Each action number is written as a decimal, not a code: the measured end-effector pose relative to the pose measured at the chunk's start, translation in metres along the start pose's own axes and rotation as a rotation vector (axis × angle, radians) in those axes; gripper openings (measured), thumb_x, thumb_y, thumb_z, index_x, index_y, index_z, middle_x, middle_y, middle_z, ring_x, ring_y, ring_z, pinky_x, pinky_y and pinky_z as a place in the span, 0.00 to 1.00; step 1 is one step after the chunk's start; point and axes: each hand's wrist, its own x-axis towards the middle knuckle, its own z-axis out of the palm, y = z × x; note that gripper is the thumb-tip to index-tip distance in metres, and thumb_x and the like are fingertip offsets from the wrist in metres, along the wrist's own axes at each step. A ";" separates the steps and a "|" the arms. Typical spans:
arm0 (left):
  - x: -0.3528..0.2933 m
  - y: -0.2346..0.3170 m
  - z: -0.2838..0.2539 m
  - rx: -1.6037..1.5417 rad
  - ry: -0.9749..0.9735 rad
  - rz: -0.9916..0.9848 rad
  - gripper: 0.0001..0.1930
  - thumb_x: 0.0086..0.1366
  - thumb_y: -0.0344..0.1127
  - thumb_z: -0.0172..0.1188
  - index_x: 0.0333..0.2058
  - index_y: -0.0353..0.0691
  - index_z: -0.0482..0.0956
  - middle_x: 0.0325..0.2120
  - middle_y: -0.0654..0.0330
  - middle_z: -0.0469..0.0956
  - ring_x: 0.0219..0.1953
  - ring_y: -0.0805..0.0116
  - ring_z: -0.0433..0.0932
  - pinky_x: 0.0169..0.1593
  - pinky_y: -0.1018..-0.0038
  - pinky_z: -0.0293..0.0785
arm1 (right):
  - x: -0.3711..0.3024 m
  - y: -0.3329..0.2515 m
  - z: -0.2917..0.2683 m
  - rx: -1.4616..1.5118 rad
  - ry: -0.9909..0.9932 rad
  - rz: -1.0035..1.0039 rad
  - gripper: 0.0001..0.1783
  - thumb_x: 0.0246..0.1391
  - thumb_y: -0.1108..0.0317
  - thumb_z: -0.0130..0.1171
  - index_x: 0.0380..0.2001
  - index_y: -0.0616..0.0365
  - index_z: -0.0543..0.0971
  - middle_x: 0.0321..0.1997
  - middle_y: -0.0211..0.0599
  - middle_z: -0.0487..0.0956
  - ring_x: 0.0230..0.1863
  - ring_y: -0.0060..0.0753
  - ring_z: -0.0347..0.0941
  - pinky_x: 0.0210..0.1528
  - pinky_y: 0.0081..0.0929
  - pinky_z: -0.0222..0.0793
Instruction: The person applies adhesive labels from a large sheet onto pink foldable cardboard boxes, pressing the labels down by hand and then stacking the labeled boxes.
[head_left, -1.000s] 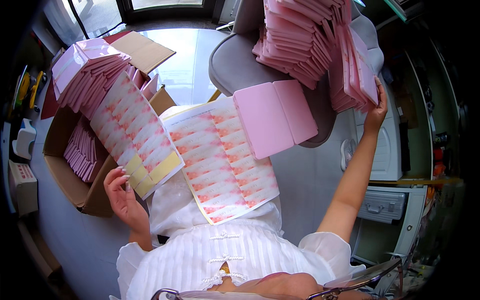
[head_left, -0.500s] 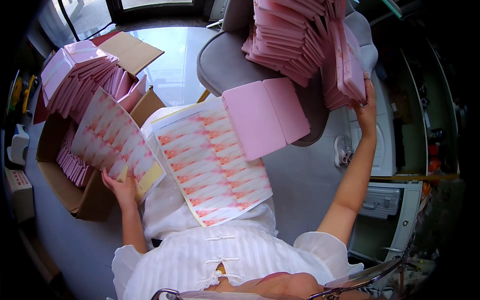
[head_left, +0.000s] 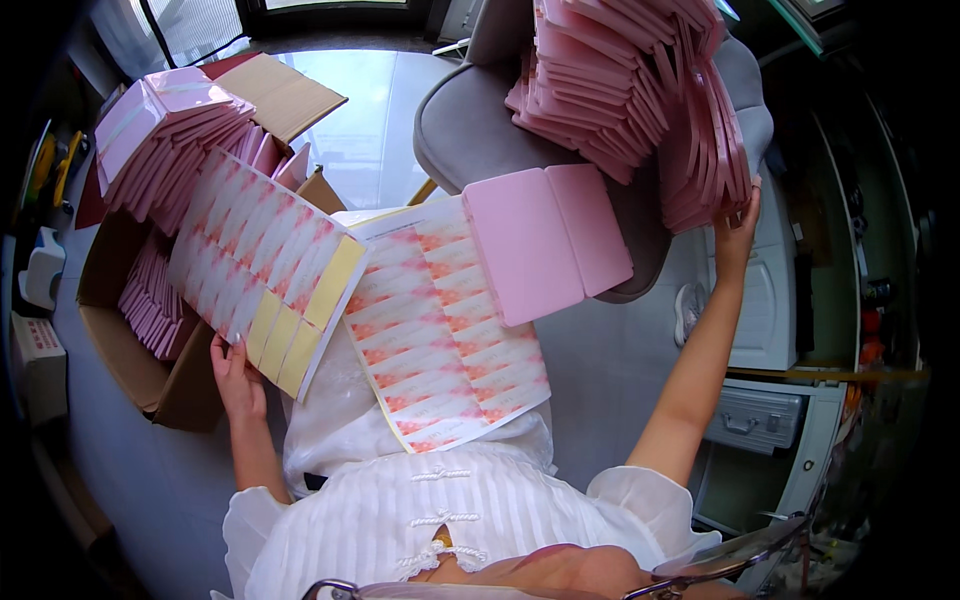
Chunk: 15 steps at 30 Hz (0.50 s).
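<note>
A one-edge hold, a leaning pile

On the lap lies a sticker sheet. The left hand pinches a second sheet by its lower edge; held there alone, it could droop or crease against the carton. A pink folder overlaps the lap's sheet; shifting knees could slide both. Farther, the right hand touches the pile's lower edge on the chair; whether it grips, I cannot tell. A tug there could topple folders.

Free room above lap sheet, pink stack (leaning) crowding chair, carton blocking left
</note>
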 end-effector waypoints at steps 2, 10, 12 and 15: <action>-0.006 0.005 0.014 -0.038 -0.017 0.030 0.23 0.66 0.27 0.50 0.58 0.39 0.55 0.52 0.54 0.68 0.52 0.65 0.70 0.54 0.70 0.69 | -0.004 0.004 0.001 -0.060 0.032 -0.059 0.37 0.58 0.56 0.55 0.65 0.55 0.53 0.66 0.42 0.58 0.65 0.40 0.58 0.63 0.35 0.55; -0.016 0.015 0.042 -0.088 -0.060 0.151 0.29 0.61 0.19 0.48 0.60 0.42 0.51 0.56 0.55 0.63 0.58 0.61 0.64 0.60 0.66 0.64 | -0.026 -0.074 0.032 -0.122 0.521 -0.361 0.20 0.66 0.66 0.39 0.57 0.64 0.62 0.57 0.45 0.67 0.58 0.39 0.64 0.61 0.33 0.57; -0.023 0.020 0.046 -0.101 -0.101 0.190 0.32 0.60 0.20 0.51 0.61 0.43 0.51 0.57 0.56 0.62 0.58 0.61 0.64 0.60 0.67 0.63 | -0.061 -0.135 0.059 -0.042 0.294 -0.495 0.20 0.61 0.76 0.41 0.56 0.64 0.62 0.54 0.46 0.69 0.56 0.39 0.66 0.61 0.36 0.58; -0.035 0.029 0.061 -0.138 -0.136 0.151 0.32 0.61 0.22 0.53 0.61 0.40 0.50 0.55 0.56 0.64 0.57 0.64 0.66 0.59 0.69 0.65 | -0.115 -0.210 0.090 -0.101 -0.346 -0.553 0.28 0.51 0.78 0.51 0.58 0.60 0.61 0.45 0.44 0.76 0.50 0.44 0.72 0.63 0.49 0.54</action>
